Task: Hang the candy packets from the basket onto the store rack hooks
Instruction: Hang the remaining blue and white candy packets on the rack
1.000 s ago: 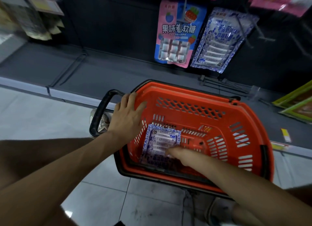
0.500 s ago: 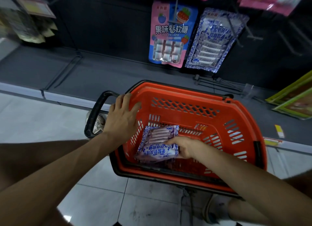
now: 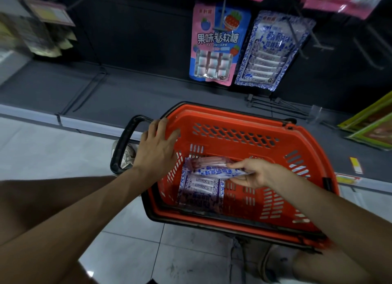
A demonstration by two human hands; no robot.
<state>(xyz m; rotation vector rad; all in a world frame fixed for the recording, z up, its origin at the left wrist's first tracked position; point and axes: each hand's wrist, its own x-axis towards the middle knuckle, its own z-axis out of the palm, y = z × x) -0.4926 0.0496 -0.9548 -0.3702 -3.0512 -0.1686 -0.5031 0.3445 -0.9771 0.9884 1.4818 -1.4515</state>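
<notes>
A looped black handle stuck out from the left end of the basket, an orange moulded-plastic tub with slotted walls. The left hand lay flat over the basket's left rim, fingers spread and straight, gripping nothing. On the basket floor near its left wall lay a flat packet of glossy film printed blue and white, with stick-shaped candies in rows. Just above it the right hand pinched a second packet of the same print by its end, tilted edge-on. On the rack beyond the basket's far rim, a pink packet and a hung packet in blue and white dangled from thin metal hooks.
</notes>
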